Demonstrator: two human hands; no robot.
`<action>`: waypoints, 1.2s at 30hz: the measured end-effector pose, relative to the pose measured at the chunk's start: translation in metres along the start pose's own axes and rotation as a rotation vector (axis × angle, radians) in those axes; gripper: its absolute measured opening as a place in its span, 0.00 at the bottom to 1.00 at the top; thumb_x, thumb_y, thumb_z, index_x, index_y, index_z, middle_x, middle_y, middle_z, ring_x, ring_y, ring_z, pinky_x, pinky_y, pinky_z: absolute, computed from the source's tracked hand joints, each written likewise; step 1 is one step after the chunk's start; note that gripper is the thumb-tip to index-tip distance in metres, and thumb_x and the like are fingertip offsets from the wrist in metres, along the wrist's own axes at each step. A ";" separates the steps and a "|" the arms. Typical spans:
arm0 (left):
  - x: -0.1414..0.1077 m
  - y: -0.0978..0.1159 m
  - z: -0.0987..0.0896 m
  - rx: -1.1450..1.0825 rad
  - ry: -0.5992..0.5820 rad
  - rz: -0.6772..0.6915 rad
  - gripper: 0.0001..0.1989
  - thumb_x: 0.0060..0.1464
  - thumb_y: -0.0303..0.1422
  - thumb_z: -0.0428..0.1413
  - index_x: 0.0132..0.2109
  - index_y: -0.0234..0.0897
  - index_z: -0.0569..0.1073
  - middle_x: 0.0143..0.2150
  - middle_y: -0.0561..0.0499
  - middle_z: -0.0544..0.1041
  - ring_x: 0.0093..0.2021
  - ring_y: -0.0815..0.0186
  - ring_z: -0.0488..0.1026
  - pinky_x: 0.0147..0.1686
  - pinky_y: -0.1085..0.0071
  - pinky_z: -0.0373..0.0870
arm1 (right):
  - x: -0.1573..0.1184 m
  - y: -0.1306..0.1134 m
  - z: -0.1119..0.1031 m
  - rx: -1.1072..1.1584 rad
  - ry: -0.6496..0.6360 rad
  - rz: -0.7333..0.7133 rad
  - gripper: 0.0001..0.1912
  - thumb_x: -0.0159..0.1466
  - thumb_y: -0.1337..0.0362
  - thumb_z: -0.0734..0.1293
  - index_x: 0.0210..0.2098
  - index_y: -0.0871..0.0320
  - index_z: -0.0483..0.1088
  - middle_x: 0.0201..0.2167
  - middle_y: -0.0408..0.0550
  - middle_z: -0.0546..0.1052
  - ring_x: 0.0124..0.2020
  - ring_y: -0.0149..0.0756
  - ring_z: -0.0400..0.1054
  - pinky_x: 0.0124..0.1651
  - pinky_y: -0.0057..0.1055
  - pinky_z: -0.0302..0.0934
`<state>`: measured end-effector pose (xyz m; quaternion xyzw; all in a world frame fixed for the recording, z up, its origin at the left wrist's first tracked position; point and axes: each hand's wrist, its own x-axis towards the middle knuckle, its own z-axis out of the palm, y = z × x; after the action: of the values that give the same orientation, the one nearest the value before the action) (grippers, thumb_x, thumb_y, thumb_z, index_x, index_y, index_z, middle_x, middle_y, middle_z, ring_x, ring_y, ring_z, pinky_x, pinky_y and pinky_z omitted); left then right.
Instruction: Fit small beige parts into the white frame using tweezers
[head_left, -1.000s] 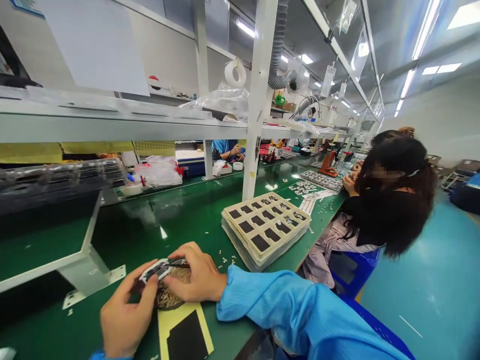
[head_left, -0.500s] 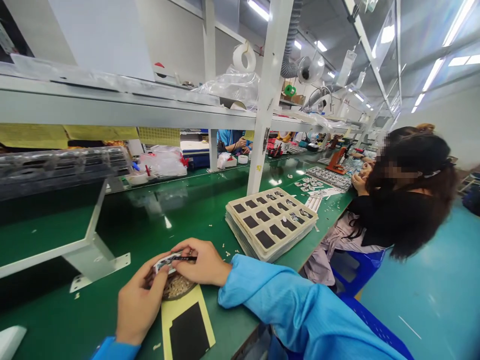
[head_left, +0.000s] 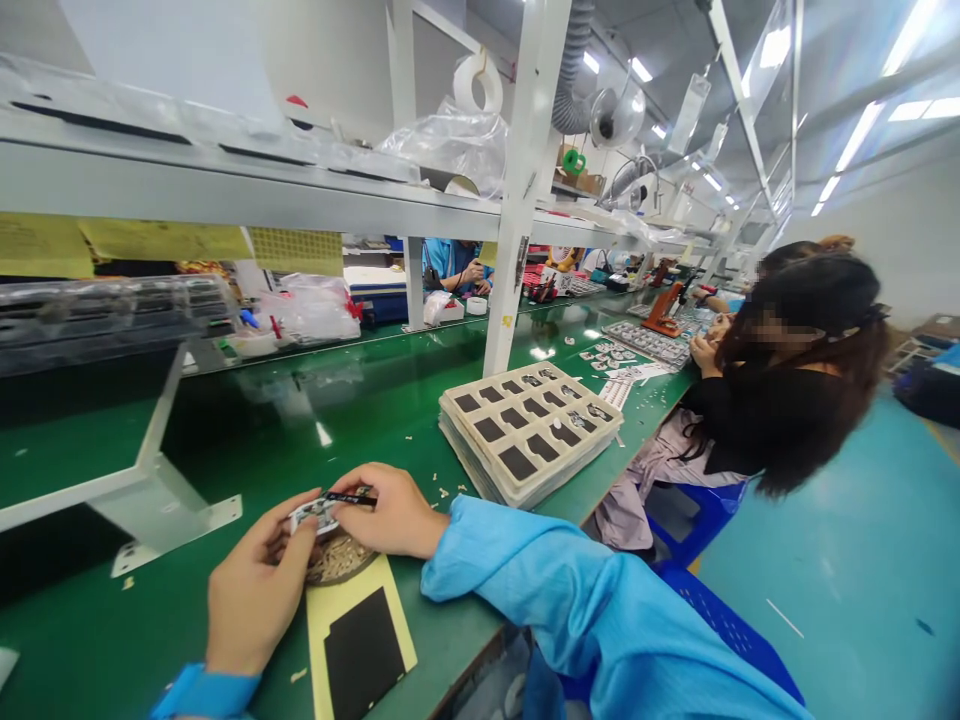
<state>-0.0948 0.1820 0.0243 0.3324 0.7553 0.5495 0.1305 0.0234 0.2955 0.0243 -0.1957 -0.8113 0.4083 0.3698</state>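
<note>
My left hand [head_left: 259,585] pinches a small white-framed part [head_left: 313,513] between thumb and fingers. A thin black tool [head_left: 351,498] is in my right hand [head_left: 394,512], its end at the upper edge of that part. Right under both hands lies a round dish [head_left: 341,562] full of small beige pieces. The dish overlaps a yellow sheet [head_left: 319,640] that bears a black cut-out shape [head_left: 365,650]. To the right of my right hand rests a stack of beige trays [head_left: 510,490]; the top one holds black shapes and a few small parts in its pockets.
A white metal bracket [head_left: 176,500] stands on the green table [head_left: 375,400] at the left. A white post [head_left: 517,220] rises behind the trays. A person [head_left: 787,380] sits at the right beside a blue stool [head_left: 727,630]. Beige scraps [head_left: 439,490] lie near the trays.
The view has shifted slightly, so most things appear a little further left and higher. Both hands keep their grips; the black tool now sits at the part's upper edge.
</note>
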 end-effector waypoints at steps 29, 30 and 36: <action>0.006 0.003 0.000 0.074 0.014 -0.135 0.27 0.35 0.52 0.58 0.44 0.49 0.81 0.35 0.59 0.82 0.37 0.59 0.80 0.33 0.69 0.76 | 0.001 0.014 0.004 -0.037 0.033 -0.021 0.13 0.62 0.60 0.71 0.46 0.53 0.77 0.43 0.43 0.79 0.46 0.33 0.75 0.51 0.25 0.68; 0.004 0.005 0.000 0.073 0.020 -0.133 0.26 0.36 0.52 0.57 0.43 0.49 0.81 0.35 0.60 0.82 0.37 0.59 0.80 0.34 0.69 0.76 | 0.001 0.013 0.004 -0.036 0.033 -0.019 0.13 0.62 0.60 0.71 0.46 0.53 0.77 0.43 0.42 0.79 0.46 0.33 0.75 0.50 0.25 0.68; 0.002 0.010 0.000 0.074 0.008 -0.157 0.25 0.37 0.51 0.58 0.44 0.50 0.81 0.35 0.60 0.82 0.37 0.60 0.80 0.35 0.69 0.76 | 0.002 0.011 0.002 -0.044 0.019 -0.005 0.12 0.62 0.61 0.71 0.45 0.53 0.77 0.43 0.42 0.79 0.46 0.33 0.75 0.51 0.26 0.68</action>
<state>-0.0921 0.1851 0.0339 0.2746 0.7995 0.5104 0.1577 0.0205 0.3022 0.0154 -0.2055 -0.8172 0.3874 0.3741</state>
